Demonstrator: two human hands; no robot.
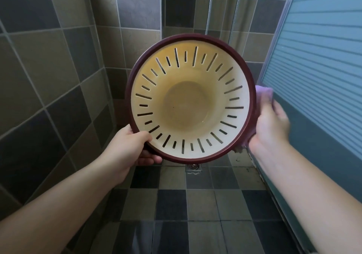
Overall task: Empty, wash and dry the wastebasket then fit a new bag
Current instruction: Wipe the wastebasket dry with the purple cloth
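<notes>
I look straight into the open mouth of the wastebasket (191,99). It is cream inside with slotted walls and a dark red rim, and it is empty. My left hand (133,146) grips the rim at the lower left, thumb inside. My right hand (271,126) presses a purple cloth (263,94) against the basket's outer right side; the hand is blurred. Most of the cloth is hidden behind the basket and hand.
I stand in a tiled shower corner. A floor drain (193,166) lies just below the basket. A frosted glass door (317,62) stands close on the right, tiled walls on the left and behind. A shower hose (209,9) hangs at the back.
</notes>
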